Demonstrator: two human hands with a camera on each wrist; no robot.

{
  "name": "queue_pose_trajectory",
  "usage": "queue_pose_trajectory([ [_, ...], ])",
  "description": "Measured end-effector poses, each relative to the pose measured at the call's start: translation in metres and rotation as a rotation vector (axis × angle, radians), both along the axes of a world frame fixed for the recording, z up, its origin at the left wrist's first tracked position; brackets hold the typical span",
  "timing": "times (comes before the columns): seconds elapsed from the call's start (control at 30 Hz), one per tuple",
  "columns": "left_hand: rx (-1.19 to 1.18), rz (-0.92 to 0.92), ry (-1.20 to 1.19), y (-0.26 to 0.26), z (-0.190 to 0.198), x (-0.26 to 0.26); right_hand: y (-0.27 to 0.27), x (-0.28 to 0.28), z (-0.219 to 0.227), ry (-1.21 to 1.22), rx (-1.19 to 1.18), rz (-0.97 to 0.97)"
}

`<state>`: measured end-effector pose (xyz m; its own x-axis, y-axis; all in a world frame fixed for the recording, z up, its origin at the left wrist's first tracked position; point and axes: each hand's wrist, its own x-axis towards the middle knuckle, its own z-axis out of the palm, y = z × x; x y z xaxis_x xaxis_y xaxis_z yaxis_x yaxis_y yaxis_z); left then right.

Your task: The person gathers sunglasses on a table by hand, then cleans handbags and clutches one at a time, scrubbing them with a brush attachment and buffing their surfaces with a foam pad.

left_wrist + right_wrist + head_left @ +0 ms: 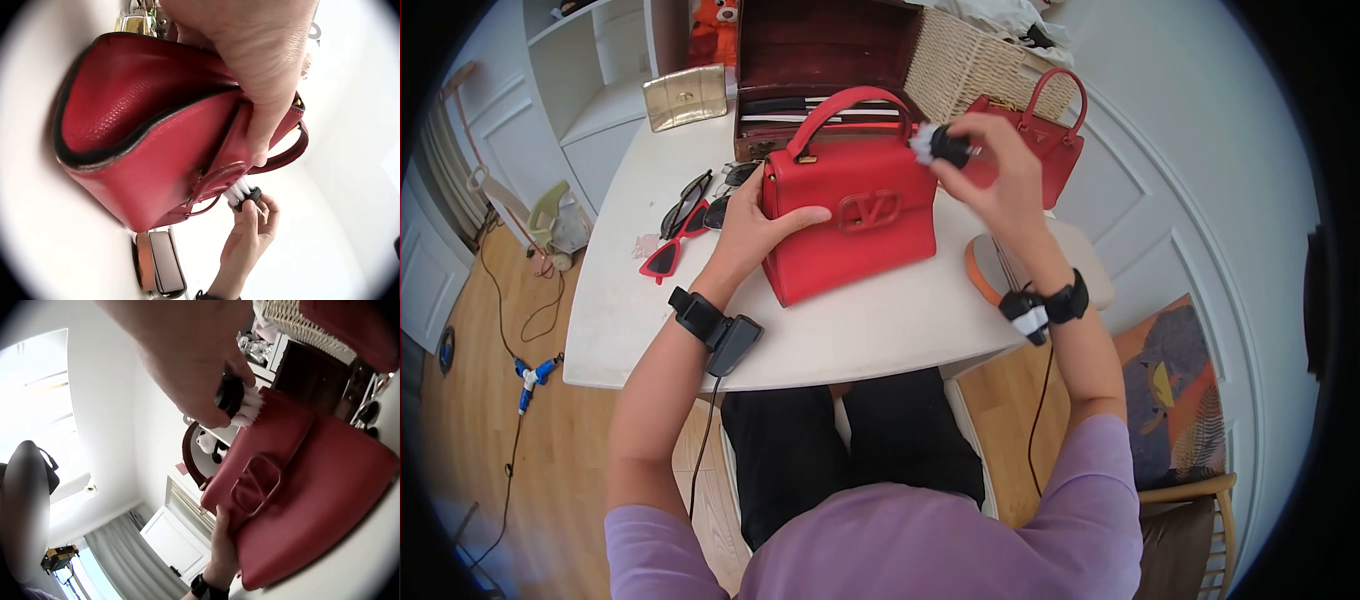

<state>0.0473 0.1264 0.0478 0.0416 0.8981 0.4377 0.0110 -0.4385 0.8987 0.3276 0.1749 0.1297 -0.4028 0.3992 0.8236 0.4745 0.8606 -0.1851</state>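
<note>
A red handbag [855, 235] with a raised top handle and a V-shaped emblem stands slightly tilted on the white table. My left hand [765, 228] grips its left side, thumb [265, 134] on the front flap and the other fingers behind. My right hand [1000, 180] pinches a small black brush [948, 147] with white bristles at the bag's upper right edge. In the right wrist view the bristles [250, 407] meet the bag's top corner beside the flap [275, 425]; the left wrist view shows the brush [249, 199] beyond the emblem.
Sunglasses [687, 205] and red-framed glasses [662, 262] lie left of the bag. Behind stand a gold wallet [686, 97], an open dark red case [830, 45] and a woven basket [960, 65]. To the right are another red handbag [1055, 150] and an orange-and-grey item [983, 268].
</note>
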Motion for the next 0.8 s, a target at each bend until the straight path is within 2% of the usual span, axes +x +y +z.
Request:
queue_pose_trajectory([
  [0.03,0.023,0.021,0.034,-0.001,0.001,0.000,0.008,0.001,0.008,0.053,0.024,-0.044],
  [0.07,0.045,0.045,0.066,-0.002,0.001,0.000,0.018,0.006,0.016,0.064,-0.066,-0.096],
  [0.13,0.065,0.051,0.092,-0.001,-0.004,0.001,0.023,0.013,0.033,0.023,-0.461,-0.011],
  [0.17,0.082,0.050,0.122,0.000,-0.004,0.001,0.023,0.010,0.039,0.020,-0.455,-0.008],
  [0.23,0.151,0.043,0.169,-0.004,0.002,0.001,0.021,0.006,0.052,-0.132,-0.622,0.177],
  [0.27,0.213,0.032,0.220,-0.007,0.005,0.002,0.019,0.004,0.060,-0.139,-0.622,0.177],
  [0.33,0.252,0.062,0.226,-0.005,0.001,0.002,0.015,0.000,0.075,-0.227,-0.852,0.290],
  [0.37,0.375,0.083,0.279,-0.004,0.001,0.002,0.015,-0.001,0.077,-0.228,-0.852,0.289],
  [0.4,0.500,0.105,0.334,-0.003,0.001,0.001,0.015,-0.003,0.079,-0.277,-0.857,0.395],
  [0.57,0.684,0.076,0.387,-0.013,0.011,0.006,-0.003,-0.029,0.081,-0.405,-0.974,0.734],
  [0.63,0.846,0.124,0.489,-0.012,0.008,0.004,-0.007,-0.042,0.082,-0.431,-0.986,0.708],
  [0.67,0.848,0.120,0.492,-0.013,0.005,0.002,-0.009,-0.048,0.080,-0.459,-0.998,0.681],
  [0.73,1.021,0.249,0.654,-0.019,0.001,0.000,0.003,-0.057,0.069,-0.454,-1.019,0.675],
  [0.77,1.136,0.267,0.689,-0.017,0.003,0.000,0.013,-0.062,0.060,-0.550,-1.012,0.680],
  [0.8,1.141,0.261,0.695,-0.018,0.005,0.000,0.020,-0.064,0.052,-0.647,-1.003,0.685],
])
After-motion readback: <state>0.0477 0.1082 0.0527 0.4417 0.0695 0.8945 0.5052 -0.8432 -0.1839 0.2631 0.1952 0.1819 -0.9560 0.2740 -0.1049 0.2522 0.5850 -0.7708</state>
